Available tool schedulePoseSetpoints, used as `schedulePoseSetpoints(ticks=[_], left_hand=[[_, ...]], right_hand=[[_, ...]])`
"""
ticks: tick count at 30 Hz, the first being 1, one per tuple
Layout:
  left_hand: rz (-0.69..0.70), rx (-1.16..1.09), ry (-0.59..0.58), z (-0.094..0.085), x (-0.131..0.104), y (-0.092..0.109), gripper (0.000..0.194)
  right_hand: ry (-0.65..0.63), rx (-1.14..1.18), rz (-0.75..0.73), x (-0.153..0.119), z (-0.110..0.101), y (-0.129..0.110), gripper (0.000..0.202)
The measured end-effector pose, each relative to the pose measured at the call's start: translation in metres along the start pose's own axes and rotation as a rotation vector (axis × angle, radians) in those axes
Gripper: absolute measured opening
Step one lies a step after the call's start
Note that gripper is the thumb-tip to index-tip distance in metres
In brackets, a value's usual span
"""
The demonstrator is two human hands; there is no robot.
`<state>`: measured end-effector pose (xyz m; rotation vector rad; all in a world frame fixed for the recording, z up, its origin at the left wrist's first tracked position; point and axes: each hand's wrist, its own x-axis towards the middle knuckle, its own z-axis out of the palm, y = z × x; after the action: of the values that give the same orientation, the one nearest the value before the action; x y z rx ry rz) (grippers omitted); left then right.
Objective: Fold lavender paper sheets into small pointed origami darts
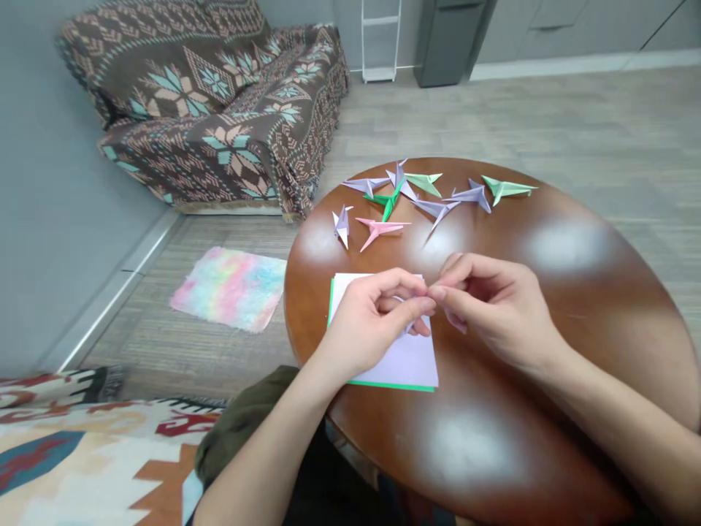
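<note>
My left hand (377, 314) is closed in a pinch above a stack of square paper (402, 365), a pale lavender sheet on top and a green edge showing below. Between its fingers a bit of pale folded paper (409, 326) peeks out, mostly hidden. Fingertip to fingertip with it, my right hand (487, 299) pinches at the same spot, just right of the stack. Beyond the hands lie several folded paper cranes: a pink crane (379, 229), a dark green crane (386, 201), a light green crane (504, 188) and lavender ones such as this lavender crane (438, 210).
The round brown wooden table (575, 314) carries the paper and cranes. A sofa with a patterned cover (230, 109) stands behind on the left, with a pastel fluffy mat (233, 288) on the floor before it. A grey bin (449, 44) and white rack (380, 47) stand at the back.
</note>
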<state>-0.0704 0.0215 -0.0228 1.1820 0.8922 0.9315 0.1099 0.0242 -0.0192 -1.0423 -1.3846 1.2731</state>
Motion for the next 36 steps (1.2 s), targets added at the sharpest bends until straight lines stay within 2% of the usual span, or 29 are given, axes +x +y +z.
schedulePoseSetpoints(ticks=[5,12,18,22,36], left_hand=[[0.004,-0.093,0.004,0.003,0.003,-0.005,0.028],[-0.029,-0.117,0.065,0.008,0.004,-0.009,0.029],[-0.163,-0.459,-0.092,0.004,0.004,-0.013,0.029],[-0.293,-0.570,-0.151,0.002,0.004,-0.013,0.028],[-0.269,-0.603,-0.165,0.004,0.003,-0.015,0.019]], right_hand=[[0.052,0.026,0.007,-0.001,0.003,0.000,0.026],[0.094,0.091,0.101,-0.002,0.003,0.005,0.023],[0.037,0.046,0.087,0.000,-0.002,0.006,0.013],[0.009,0.058,0.062,0.000,-0.003,0.004,0.010],[-0.014,0.135,0.055,0.000,-0.002,-0.001,0.010]])
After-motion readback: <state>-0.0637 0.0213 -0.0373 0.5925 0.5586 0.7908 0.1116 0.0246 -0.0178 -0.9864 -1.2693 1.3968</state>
